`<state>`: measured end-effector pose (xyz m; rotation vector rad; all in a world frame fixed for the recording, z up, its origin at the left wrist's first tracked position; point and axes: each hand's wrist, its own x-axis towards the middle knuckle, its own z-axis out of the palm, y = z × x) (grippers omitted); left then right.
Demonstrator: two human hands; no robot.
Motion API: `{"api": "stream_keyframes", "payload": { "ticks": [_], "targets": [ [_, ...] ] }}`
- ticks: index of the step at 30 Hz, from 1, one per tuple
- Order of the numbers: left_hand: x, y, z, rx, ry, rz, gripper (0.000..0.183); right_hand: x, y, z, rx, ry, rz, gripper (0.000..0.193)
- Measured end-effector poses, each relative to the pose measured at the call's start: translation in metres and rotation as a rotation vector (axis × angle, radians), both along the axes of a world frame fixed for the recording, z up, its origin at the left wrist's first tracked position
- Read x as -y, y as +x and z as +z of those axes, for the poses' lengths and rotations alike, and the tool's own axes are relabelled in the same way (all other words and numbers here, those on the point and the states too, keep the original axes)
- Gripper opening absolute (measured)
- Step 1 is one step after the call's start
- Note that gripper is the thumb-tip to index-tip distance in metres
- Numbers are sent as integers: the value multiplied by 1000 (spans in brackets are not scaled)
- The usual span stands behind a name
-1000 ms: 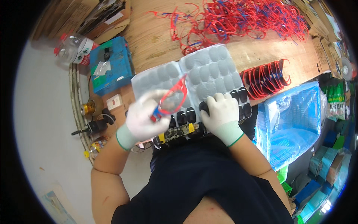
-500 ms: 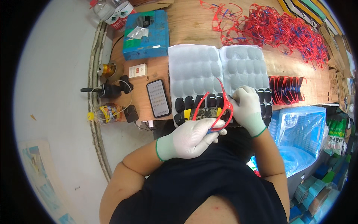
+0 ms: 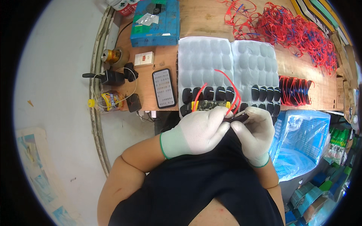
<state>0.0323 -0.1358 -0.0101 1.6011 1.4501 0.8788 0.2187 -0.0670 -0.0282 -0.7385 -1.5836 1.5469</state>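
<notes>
Both my hands wear white gloves with green cuffs and meet close to my chest, at the front edge of the table. My left hand [image 3: 203,130] is closed on a red glasses frame [image 3: 234,92], whose temples point up and away from me. Between finger and thumb, my right hand [image 3: 257,132] pinches a dark lens [image 3: 240,117] against the front of the frame; the fingers partly hide where the two meet. Just beyond lies a white moulded tray [image 3: 205,60], with dark lenses [image 3: 266,93] in its nearest rows. A camouflage-patterned piece with yellow ends [image 3: 211,106] sits behind my hands.
Red and blue frames [image 3: 298,35] are heaped at the far right, above a row of frames with lenses [image 3: 296,91]. A phone [image 3: 164,88], a cigarette box [image 3: 144,58] and a blue box [image 3: 155,26] stand left. A blue plastic-lined crate [image 3: 301,139] is at lower right.
My right hand has come from the lens tray toward my left hand, bringing the dark lens to the frame. The red frame has tipped and turned in my left hand. The view has shifted slightly.
</notes>
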Motion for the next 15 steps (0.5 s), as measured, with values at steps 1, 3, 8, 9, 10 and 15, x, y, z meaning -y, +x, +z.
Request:
{"api": "stream_keyframes", "payload": {
  "ticks": [1, 3, 8, 9, 10, 15],
  "targets": [
    [-1, 0, 2, -6, -29, -18, 27, 0, -1, -1, -26, -3, -19, 41],
    [-1, -1, 4, -17, -86, -52, 26, 0, 0, -2, -77, -7, -54, 41],
    [3, 0, -2, 69, 98, -70, 20, -3, 4, 0, -272, -287, 46, 32],
    [3, 0, -1, 132, 120, -96, 18, -5, 3, 0, -294, -357, 83, 31],
    [4, -1, 1, 194, 143, -122, 17, -8, 1, 0, -317, -426, 120, 33],
    [3, -5, 10, 244, 25, -240, 13, -21, 15, -6, -305, -692, 429, 31]
  ]
}}
